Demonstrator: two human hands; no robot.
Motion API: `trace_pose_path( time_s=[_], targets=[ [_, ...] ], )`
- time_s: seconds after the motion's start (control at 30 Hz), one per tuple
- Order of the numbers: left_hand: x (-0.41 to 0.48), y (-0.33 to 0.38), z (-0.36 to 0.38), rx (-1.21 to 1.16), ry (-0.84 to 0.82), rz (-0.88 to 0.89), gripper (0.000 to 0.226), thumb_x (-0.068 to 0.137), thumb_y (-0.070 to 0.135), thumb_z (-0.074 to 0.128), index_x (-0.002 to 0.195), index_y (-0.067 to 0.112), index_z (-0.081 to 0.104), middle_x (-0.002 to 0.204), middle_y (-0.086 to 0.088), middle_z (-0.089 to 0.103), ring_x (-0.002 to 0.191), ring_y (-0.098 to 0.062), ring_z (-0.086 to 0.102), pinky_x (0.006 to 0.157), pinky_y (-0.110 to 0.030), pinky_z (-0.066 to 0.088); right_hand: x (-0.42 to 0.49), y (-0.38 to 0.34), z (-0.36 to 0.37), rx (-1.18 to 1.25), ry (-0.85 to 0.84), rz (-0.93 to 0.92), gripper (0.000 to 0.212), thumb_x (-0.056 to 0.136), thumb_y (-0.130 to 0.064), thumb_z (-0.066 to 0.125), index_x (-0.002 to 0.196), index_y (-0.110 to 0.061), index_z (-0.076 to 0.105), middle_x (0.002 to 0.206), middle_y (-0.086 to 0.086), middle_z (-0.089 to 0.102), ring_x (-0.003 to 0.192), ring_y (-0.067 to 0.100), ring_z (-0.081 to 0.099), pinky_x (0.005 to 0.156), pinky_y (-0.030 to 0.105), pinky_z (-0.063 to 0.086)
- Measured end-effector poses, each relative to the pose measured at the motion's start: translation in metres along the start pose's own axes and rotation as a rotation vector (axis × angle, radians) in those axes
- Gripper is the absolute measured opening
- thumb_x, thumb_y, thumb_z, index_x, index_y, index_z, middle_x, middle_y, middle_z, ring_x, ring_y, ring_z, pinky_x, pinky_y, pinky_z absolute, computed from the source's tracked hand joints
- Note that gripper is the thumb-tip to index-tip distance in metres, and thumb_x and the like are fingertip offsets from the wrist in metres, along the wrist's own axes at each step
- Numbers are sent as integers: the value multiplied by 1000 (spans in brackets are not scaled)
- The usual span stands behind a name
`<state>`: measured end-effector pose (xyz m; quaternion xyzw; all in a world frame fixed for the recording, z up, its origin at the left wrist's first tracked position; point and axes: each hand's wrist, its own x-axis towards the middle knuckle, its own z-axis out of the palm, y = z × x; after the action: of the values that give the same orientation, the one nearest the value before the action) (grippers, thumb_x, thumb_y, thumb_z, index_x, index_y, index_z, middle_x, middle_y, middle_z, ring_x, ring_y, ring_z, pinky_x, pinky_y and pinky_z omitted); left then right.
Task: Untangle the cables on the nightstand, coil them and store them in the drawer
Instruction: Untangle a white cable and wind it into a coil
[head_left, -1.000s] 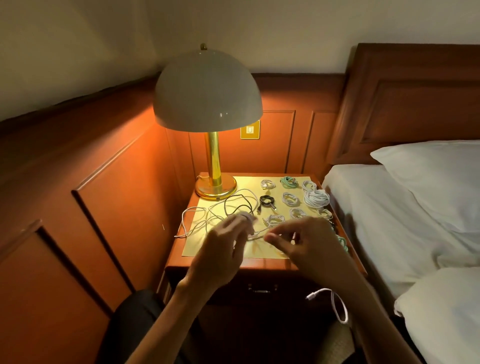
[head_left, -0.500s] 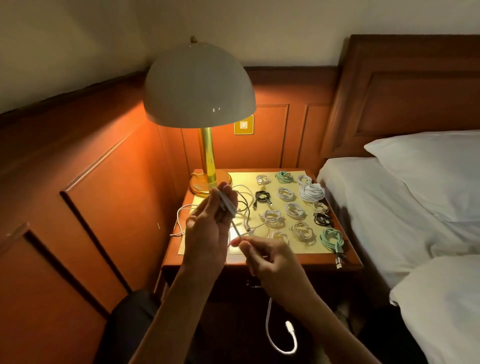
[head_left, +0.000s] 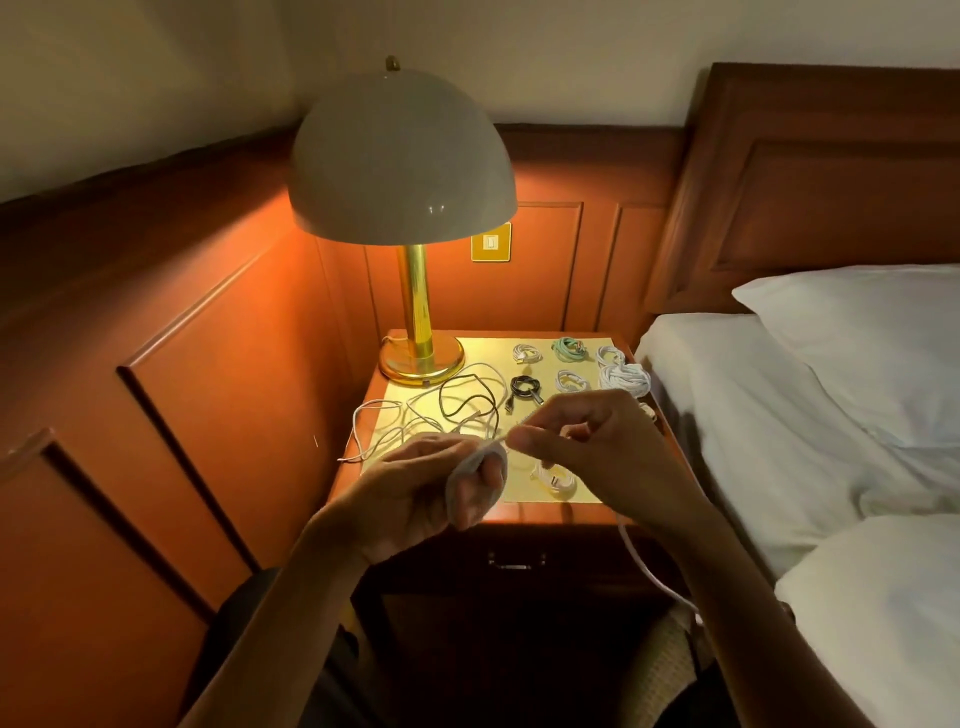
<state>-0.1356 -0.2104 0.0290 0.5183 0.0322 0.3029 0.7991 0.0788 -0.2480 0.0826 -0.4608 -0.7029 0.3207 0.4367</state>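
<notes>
Hands: two, left hand (head_left: 415, 493) and right hand (head_left: 587, 447); one white cable (head_left: 453, 483) pinched between their fingers; coils seen, seven: beyond the fingertips four white coils (head_left: 571, 381), one green coil (head_left: 570, 349), one black coil (head_left: 524, 387); below the right fingers one further white coil (head_left: 555, 478); past the left fingers one loose black cable (head_left: 442, 402); tangled white strands (head_left: 355, 422), count unclear.

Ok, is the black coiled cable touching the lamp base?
Apart. Head view shows a strip of mat between the black coiled cable and the lamp base.

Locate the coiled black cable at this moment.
In the head view, the coiled black cable lies toward the back of the nightstand, right of the lamp base, between the loose tangled cables and a small white coil.
</notes>
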Motion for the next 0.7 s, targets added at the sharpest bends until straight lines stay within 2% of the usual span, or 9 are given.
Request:
trace_pose_path(
  time_s=[0.1,0.2,0.23,0.3,0.37,0.43,0.5,0.6,0.7],
  targets=[
    [10,1,15,-405,96,207,33,105,12,44,127,-8,59,119,-20,68,107,-23,69,93,-28,56,-7,7,19,126,112,51,21,87,-45,61,86,-32,77,60,-5,62,52,0,53,54,9,40],
    [36,2,29,-731,456,429,31,91,9,58,116,-9,62,104,-21,72,91,-22,74,77,-27,61,-16,19,41,77,103,83,21,100,-29,56,105,-26,76,60,-19,60,54,-4,52,54,9,39],
    [44,0,30,-723,597,517,30,89,9,56,113,-8,62,99,-20,73,87,-22,75,72,-27,61,-19,23,48,28,83,93,22,101,-27,55,110,-23,75,63,-27,61,58,-6,56,57,8,41],
    [53,-8,24,-241,859,584,22,92,12,56,107,-2,66,96,-15,75,90,-22,74,77,-30,60,-28,29,57,-63,32,109,23,101,-28,56,113,-22,74,73,-30,66,69,-6,63,63,11,47],
    [50,-18,12,578,1012,582,18,99,14,56,95,5,71,95,-6,77,95,-19,74,83,-34,60,-34,32,58,-218,8,79,23,99,-35,58,115,-27,73,89,-16,74,79,5,69,71,24,57],
    [40,-28,-5,1239,864,594,20,101,12,57,89,4,71,96,0,76,93,-8,72,79,-27,59,-33,31,45,-356,23,36,24,96,-39,62,115,-29,73,94,-11,76,75,-1,68,71,19,56],
    [30,-34,-11,1575,570,552,13,100,6,57,93,2,68,98,0,72,90,-3,67,78,-17,55,-29,20,23,-491,11,13,23,90,-44,68,108,-31,75,92,-16,75,70,-12,62,67,6,47],
    [18,-36,-8,1484,379,397,26,106,13,42,90,4,61,82,6,60,68,-6,58,63,-18,48,-19,6,-8,-556,-8,-6,20,76,-53,76,86,-36,77,76,-24,67,70,-7,63,68,12,48],
    [16,-28,6,1086,316,267,36,105,23,35,79,10,57,66,9,52,54,-9,48,52,-24,40,-7,3,-20,-368,-17,-73,23,70,-57,74,82,-36,76,67,-18,68,65,0,62,57,9,42]
  ],
)
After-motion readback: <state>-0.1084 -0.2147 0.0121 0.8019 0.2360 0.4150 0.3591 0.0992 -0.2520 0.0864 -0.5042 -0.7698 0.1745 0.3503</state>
